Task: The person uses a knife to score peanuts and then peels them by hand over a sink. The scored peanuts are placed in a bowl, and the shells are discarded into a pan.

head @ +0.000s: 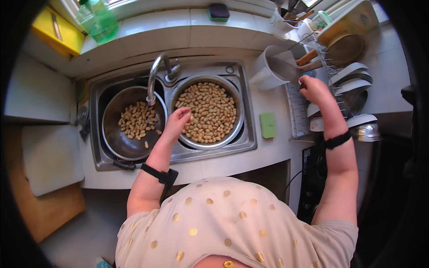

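My left hand (177, 122) is over the left rim of a round metal basin (239, 125) full of unshelled peanuts (211, 110). Its fingers are curled, and peanuts right behind the fingertips make it unclear whether one is pinched. To the left, a dark-bottomed metal pan (115, 140) contains a smaller heap of peanuts (137, 119). My right hand (315, 88) reaches to the front of the wire dish rack (298, 117), beside a white plastic container (268, 72). A wide metal blade (283, 68) with a wooden handle leans there; whether my bent fingers grip anything is hidden.
Both vessels sit in a double steel sink (249, 140) below a curved faucet (154, 73). A green sponge (267, 125) lies on the counter. Bowls (352, 78) fill the rack at right. At left is a white cutting board (52, 157). A green bottle (100, 25) stands on the ledge.
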`<state>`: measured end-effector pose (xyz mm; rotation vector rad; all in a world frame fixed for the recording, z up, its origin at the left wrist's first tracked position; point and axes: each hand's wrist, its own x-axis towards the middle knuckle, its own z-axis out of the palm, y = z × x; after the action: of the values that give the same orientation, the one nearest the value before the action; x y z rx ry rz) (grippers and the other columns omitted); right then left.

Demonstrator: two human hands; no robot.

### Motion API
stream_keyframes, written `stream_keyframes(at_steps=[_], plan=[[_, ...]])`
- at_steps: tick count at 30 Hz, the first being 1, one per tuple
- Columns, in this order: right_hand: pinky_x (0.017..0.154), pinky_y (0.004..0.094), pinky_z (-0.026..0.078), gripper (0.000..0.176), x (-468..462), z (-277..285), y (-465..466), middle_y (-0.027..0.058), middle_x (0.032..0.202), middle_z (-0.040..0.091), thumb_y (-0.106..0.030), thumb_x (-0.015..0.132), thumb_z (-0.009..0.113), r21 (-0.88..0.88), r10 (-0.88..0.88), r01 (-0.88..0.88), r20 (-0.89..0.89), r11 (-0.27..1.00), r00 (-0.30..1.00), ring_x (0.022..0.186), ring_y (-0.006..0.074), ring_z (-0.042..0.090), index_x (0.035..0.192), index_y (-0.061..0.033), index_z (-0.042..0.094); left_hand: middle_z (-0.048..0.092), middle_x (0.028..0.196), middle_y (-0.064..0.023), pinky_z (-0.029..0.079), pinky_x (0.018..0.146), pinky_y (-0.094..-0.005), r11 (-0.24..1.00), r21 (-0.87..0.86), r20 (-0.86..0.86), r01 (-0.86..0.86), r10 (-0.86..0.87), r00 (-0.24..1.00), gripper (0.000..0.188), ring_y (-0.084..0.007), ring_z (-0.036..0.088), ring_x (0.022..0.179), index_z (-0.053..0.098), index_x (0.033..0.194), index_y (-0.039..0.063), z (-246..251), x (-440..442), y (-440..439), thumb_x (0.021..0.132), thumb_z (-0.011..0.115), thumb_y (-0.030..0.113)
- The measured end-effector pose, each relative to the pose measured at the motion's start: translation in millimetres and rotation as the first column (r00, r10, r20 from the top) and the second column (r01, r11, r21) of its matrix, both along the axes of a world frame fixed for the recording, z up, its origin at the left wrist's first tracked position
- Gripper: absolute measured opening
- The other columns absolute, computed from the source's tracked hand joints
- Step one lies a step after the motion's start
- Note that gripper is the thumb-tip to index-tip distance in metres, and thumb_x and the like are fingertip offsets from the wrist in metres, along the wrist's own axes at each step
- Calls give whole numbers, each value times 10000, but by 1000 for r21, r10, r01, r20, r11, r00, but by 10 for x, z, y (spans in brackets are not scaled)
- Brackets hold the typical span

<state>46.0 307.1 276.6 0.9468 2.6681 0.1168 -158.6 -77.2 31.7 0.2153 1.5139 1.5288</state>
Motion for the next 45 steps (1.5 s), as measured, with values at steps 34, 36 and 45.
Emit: stream_keyframes(at_steps=[34,36,45], plan=[[978,432,397,405,570,-1887,-1154,197,1282,496,-196,810,672,-65,63,-157,-719,985,692,1173,360,468,1185,-65,594,593,1010,-29,491,711,-224,935,199,12,-294,298,955,297,-100,599,823,508,1209,60,632,949,441,920,577,80],[1016,435,368,504,975,-2168,-1052,206,1374,407,-149,814,657,-189,-21,-92,-523,978,852,1237,375,413,1290,-78,505,589,1017,-13,480,706,-215,957,115,-41,-267,273,961,274,-84,593,812,523,1198,67,569,914,388,934,571,121],[1103,477,263,599,2343,-2406,-1522,258,1475,248,-42,855,488,-271,-175,82,-339,959,924,1312,447,306,1423,-18,300,597,985,-15,476,689,-208,977,72,-10,-201,202,979,242,-80,582,795,558,1152,59,447,833,309,924,591,131]])
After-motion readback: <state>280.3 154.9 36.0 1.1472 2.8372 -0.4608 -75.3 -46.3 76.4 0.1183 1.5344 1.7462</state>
